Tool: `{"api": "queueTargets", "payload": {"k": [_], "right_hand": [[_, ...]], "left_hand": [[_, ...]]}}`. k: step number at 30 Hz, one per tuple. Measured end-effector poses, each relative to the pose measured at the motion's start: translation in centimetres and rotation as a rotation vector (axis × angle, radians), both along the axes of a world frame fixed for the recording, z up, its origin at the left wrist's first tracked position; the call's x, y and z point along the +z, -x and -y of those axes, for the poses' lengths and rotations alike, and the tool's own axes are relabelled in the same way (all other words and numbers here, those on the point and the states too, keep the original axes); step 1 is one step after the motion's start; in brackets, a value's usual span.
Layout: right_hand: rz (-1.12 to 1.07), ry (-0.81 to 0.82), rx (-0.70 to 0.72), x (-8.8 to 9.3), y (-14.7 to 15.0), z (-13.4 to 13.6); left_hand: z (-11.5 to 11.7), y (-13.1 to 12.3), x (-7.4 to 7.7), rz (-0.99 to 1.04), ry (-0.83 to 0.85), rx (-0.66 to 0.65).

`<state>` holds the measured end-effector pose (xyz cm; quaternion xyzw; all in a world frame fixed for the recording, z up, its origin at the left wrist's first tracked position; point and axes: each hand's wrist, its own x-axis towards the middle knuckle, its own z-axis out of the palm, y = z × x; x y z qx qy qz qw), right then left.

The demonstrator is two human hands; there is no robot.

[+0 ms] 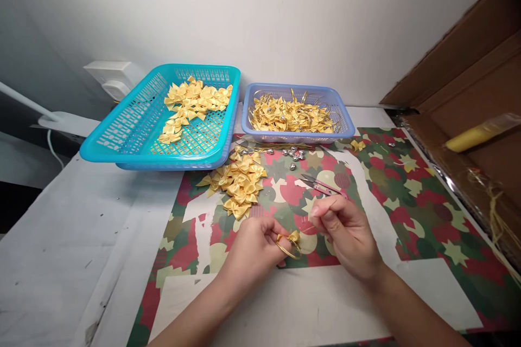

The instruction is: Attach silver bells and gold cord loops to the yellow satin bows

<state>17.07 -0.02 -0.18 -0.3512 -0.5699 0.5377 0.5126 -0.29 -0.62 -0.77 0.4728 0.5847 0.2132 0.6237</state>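
Observation:
My left hand (pixel 260 244) is closed on a yellow ribbon bow (pixel 293 236) with a gold wire loop (pixel 291 252) curving below it. To its right, my right hand (pixel 345 230) is raised in a pinch, thumb against the fingers. A thin sliver shows at its fingertips, too fine to name. Just beyond that hand lie small thread snips (pixel 323 187) with pink handles. A pile of yellow bows (pixel 240 181) sits beyond my left hand. Several silver jingle bells (pixel 293 155) lie behind the snips, beside a bundle of gold wires (pixel 280 147).
A turquoise basket (pixel 109 149) with more bows stands at the back left. A blue basket (pixel 345 122) beside it holds bows with wire loops and bells. A patterned sheet (pixel 427 233) covers the table. Cardboard (pixel 480 65) rises on the right; a white wall closes the back.

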Motion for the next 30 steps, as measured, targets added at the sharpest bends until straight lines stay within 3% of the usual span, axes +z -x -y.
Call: {"api": "queueTargets", "payload": {"k": [12, 17, 19, 23, 24, 26, 30], "right_hand": [[-0.045, 0.057, 0.051, -0.1, 0.0, -0.2], [-0.044, 0.091, 0.077, -0.3, -0.1, -0.6], [-0.048, 0.105, 0.089, -0.3, -0.1, -0.8], [-0.052, 0.126, 0.105, 0.0, -0.1, -1.0], [-0.047, 0.127, 0.108, 0.1, -0.1, -0.9], [-0.029, 0.109, 0.113, 0.5, 0.0, -0.7], [0.055, 0.016, 0.056, 1.4, 0.0, -0.2]], "left_hand": [[-0.2, 0.1, 0.1, 0.002, 0.004, -0.051], [-0.7, 1.6, 0.9, 0.052, -0.054, -0.190], [-1.1, 2.6, 1.6, 0.019, -0.167, -0.191], [-0.5, 3.2, 3.4, -0.078, -0.725, 0.105], [0.0, 2.8, 3.7, -0.066, -0.838, 0.095], [1.0, 1.5, 3.8, -0.130, -0.945, -0.020], [2.1, -1.3, 2.4, -0.220, -0.898, 0.008]]}}
